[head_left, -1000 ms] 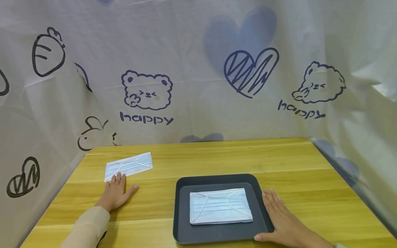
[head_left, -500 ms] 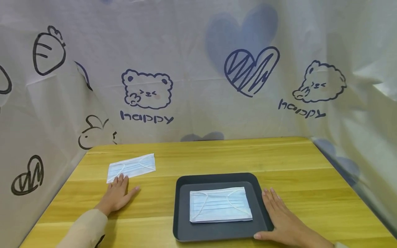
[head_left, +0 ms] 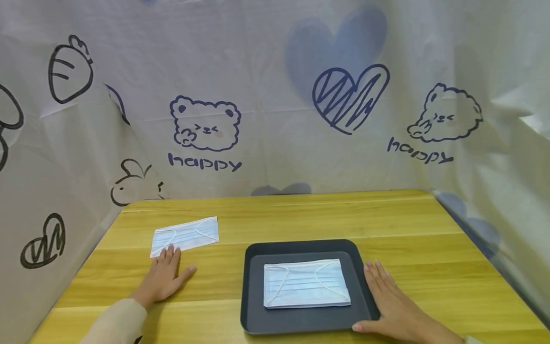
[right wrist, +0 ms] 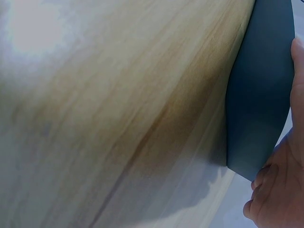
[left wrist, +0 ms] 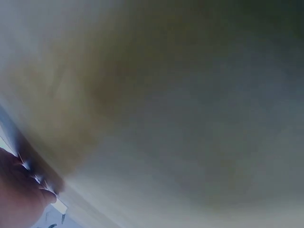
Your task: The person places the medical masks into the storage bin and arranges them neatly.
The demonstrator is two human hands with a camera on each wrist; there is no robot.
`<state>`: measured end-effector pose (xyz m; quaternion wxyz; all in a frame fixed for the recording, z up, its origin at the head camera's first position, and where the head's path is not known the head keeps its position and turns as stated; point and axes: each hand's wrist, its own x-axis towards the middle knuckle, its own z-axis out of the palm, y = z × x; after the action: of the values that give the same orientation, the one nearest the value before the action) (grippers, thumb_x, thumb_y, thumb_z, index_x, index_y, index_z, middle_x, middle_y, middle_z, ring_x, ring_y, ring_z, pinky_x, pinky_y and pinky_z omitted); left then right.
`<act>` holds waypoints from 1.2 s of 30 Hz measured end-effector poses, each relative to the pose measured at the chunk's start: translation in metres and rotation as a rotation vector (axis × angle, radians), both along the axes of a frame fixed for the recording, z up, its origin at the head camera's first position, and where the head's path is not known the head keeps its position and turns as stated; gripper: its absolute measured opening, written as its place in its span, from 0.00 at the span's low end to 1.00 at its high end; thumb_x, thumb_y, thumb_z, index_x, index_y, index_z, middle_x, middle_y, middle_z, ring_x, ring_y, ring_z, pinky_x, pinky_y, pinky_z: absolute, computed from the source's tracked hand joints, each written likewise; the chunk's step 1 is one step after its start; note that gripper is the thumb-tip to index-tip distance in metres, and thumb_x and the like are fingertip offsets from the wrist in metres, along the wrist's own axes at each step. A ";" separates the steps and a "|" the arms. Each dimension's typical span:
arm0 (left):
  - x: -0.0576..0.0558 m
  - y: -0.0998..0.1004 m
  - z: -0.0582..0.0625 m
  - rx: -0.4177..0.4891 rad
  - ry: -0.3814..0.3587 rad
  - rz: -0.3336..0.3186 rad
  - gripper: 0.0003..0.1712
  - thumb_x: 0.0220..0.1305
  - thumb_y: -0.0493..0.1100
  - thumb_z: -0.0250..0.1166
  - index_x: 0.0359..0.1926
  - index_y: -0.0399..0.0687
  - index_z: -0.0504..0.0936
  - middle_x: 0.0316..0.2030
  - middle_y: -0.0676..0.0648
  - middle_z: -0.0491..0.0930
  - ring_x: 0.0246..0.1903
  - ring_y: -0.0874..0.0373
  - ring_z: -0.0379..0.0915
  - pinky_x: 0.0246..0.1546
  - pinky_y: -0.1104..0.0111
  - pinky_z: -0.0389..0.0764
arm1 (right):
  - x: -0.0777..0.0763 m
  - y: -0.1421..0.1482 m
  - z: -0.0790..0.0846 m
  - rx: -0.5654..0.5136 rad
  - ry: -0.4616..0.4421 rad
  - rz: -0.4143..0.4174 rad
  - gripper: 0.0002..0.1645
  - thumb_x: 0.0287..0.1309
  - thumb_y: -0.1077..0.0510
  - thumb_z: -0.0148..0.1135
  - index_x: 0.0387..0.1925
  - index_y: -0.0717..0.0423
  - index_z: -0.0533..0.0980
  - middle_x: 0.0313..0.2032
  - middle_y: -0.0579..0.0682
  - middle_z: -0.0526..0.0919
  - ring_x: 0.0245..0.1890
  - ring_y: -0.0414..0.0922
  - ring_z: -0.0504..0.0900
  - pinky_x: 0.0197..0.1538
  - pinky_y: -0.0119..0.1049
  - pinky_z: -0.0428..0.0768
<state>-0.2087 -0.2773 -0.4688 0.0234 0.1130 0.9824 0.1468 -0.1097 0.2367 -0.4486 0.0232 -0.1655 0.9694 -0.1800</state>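
In the head view a single pale blue face mask [head_left: 185, 236] with white ear loops lies on the table at the far left. My left hand [head_left: 161, 277] lies palm down, fingertips on the mask's near left edge and thumb spread to the right. A dark grey tray [head_left: 253, 296] sits to the right, holding a small flat stack of similar masks [head_left: 306, 284]. My right hand [head_left: 393, 301] rests against the tray's near right corner, straight fingers along the right side, thumb at the front edge. The right wrist view shows the tray's outer wall [right wrist: 259, 90] beside that hand [right wrist: 282, 190].
The yellow wood-grain table [head_left: 301, 215] reaches back to a white cloth [head_left: 266, 95] with drawn bears, hearts and a carrot, hanging behind and at both sides. The left wrist view is mostly a blurred, close table surface.
The single mask has slid slightly right and nearer to me, together with my left hand. My right hand and the tray keep their place.
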 end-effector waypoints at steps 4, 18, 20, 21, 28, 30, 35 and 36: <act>0.006 0.001 -0.001 -0.011 0.028 -0.009 0.47 0.67 0.62 0.46 0.64 0.20 0.53 0.65 0.20 0.47 0.64 0.23 0.41 0.61 0.36 0.47 | 0.000 0.000 -0.001 0.012 0.019 0.005 0.71 0.39 0.22 0.59 0.69 0.67 0.46 0.70 0.67 0.48 0.66 0.28 0.18 0.57 0.11 0.18; 0.018 0.005 0.001 -0.013 0.029 -0.036 0.46 0.66 0.62 0.48 0.64 0.21 0.56 0.64 0.21 0.49 0.64 0.24 0.43 0.60 0.36 0.50 | 0.000 0.001 -0.001 -0.003 0.011 0.009 0.72 0.39 0.23 0.59 0.70 0.67 0.46 0.70 0.67 0.47 0.68 0.30 0.19 0.57 0.11 0.18; 0.020 0.005 0.001 -0.015 0.030 -0.043 0.46 0.66 0.62 0.48 0.64 0.22 0.56 0.65 0.21 0.50 0.64 0.24 0.44 0.60 0.36 0.50 | 0.000 0.001 -0.001 -0.006 0.010 0.010 0.72 0.39 0.23 0.60 0.70 0.67 0.45 0.70 0.67 0.47 0.68 0.31 0.19 0.57 0.11 0.18; 0.021 0.006 0.001 -0.013 0.027 -0.044 0.46 0.66 0.62 0.47 0.64 0.22 0.56 0.65 0.21 0.49 0.64 0.24 0.43 0.60 0.36 0.50 | 0.000 0.001 -0.001 -0.005 0.012 0.010 0.72 0.39 0.23 0.59 0.70 0.67 0.46 0.70 0.67 0.48 0.68 0.31 0.20 0.57 0.11 0.18; 0.029 0.009 0.001 -0.004 0.036 -0.038 0.46 0.66 0.62 0.48 0.64 0.21 0.55 0.65 0.21 0.49 0.64 0.24 0.43 0.60 0.36 0.50 | -0.001 0.001 -0.001 -0.006 0.018 0.013 0.71 0.39 0.23 0.59 0.69 0.67 0.46 0.70 0.67 0.48 0.67 0.29 0.20 0.57 0.11 0.18; 0.031 0.010 0.001 0.001 0.032 -0.037 0.46 0.66 0.62 0.48 0.64 0.21 0.55 0.65 0.21 0.49 0.64 0.24 0.42 0.61 0.36 0.49 | 0.000 0.001 -0.001 -0.010 0.012 0.012 0.71 0.39 0.23 0.59 0.69 0.68 0.46 0.70 0.67 0.48 0.66 0.28 0.19 0.57 0.11 0.18; 0.028 0.008 0.003 0.022 0.110 -0.037 0.45 0.64 0.60 0.52 0.63 0.22 0.58 0.64 0.22 0.53 0.64 0.25 0.47 0.61 0.37 0.52 | 0.000 0.000 -0.001 -0.011 0.009 0.013 0.71 0.39 0.23 0.59 0.69 0.68 0.46 0.70 0.67 0.48 0.65 0.26 0.18 0.57 0.12 0.18; 0.026 0.007 0.004 0.029 0.158 -0.033 0.44 0.64 0.59 0.54 0.62 0.22 0.60 0.63 0.22 0.55 0.63 0.25 0.50 0.60 0.38 0.54 | 0.000 0.000 -0.001 -0.011 0.011 0.014 0.71 0.39 0.23 0.59 0.69 0.68 0.46 0.70 0.67 0.48 0.65 0.26 0.18 0.57 0.12 0.18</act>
<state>-0.1831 -0.2700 -0.4649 -0.0533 0.1407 0.9770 0.1512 -0.1099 0.2372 -0.4495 0.0183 -0.1733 0.9673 -0.1844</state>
